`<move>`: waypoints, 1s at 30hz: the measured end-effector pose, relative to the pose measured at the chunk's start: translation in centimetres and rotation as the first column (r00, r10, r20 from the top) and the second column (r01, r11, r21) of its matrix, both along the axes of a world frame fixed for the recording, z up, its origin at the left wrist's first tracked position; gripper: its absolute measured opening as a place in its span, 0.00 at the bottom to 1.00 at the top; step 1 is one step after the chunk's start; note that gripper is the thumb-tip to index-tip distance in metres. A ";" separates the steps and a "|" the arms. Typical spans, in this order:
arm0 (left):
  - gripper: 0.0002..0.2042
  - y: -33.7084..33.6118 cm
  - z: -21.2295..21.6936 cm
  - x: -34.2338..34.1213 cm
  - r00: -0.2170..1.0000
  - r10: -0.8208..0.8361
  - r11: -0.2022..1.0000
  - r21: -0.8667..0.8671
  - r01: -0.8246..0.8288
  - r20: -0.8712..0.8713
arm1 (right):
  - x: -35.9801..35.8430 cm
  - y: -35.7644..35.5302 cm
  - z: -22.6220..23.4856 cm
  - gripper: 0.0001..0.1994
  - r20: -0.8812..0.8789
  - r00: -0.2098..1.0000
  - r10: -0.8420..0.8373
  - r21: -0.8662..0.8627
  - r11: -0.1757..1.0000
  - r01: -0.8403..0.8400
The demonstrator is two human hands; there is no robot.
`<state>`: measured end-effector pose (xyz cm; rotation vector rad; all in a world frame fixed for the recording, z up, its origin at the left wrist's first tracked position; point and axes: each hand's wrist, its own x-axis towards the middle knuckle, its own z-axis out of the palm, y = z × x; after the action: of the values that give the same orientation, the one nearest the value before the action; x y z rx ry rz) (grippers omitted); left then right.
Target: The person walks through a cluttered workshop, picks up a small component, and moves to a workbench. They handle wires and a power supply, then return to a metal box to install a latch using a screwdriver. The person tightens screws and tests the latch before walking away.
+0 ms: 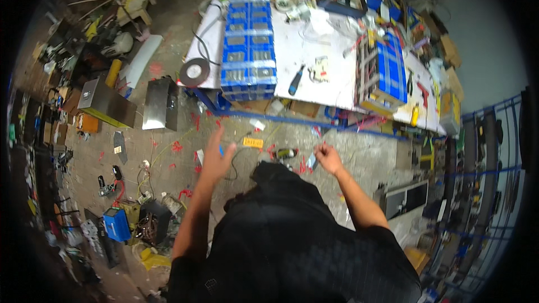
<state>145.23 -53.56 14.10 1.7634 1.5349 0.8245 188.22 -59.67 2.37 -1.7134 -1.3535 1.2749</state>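
Note:
My left hand (215, 160) hangs in the air before the bench's near edge, fingers spread, with nothing seen in it. My right hand (329, 159) is raised at a similar distance with its fingers curled together; whatever they may hold is too small to make out. Beyond them stands a white-topped bench (337, 92) on a blue frame. A long blue battery pack (249, 50) bound with clear tape sits on its left part, and a second blue battery pack (387, 73) on its right. Between the packs lies a dark-handled screwdriver (296, 81). Neither hand touches the bench.
A black tape roll (195, 72) sits at the bench's left corner. Pliers (410, 83) and a red tool (424, 95) lie at its right end. Metal cases (160, 104) stand on the floor at left, among red scraps and cables. Shelving (499, 157) lines the right side.

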 end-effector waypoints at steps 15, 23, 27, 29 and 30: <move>0.33 28.3 1.6 9.8 0.836 -0.206 0.921 0.189 0.342 -0.509 | 3.2 -4.8 -8.5 0.11 0.023 0.926 -0.376 -0.336 0.870 0.361; 0.32 29.9 -2.1 9.9 0.834 -0.201 0.866 0.305 0.397 -0.514 | 1.5 -10.9 -5.0 0.13 0.062 0.756 -0.652 -0.449 0.658 0.604; 0.32 29.6 -1.0 10.5 0.834 -0.213 0.879 0.273 0.391 -0.509 | -1.0 -14.0 -4.0 0.10 0.132 0.715 -0.687 -0.506 0.574 0.644; 0.32 29.5 -0.6 10.5 0.827 -0.221 0.900 0.219 0.378 -0.516 | -2.5 -13.6 -2.4 0.08 0.120 0.703 -0.701 -0.528 0.554 0.643; 0.33 29.5 -0.9 10.4 0.828 -0.223 0.905 0.205 0.372 -0.514 | -2.8 -12.9 -1.7 0.08 0.109 0.698 -0.707 -0.542 0.546 0.638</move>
<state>155.67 -24.05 13.21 2.5086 1.4102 0.4910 185.46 -72.61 0.71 -2.1743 -0.1216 1.3011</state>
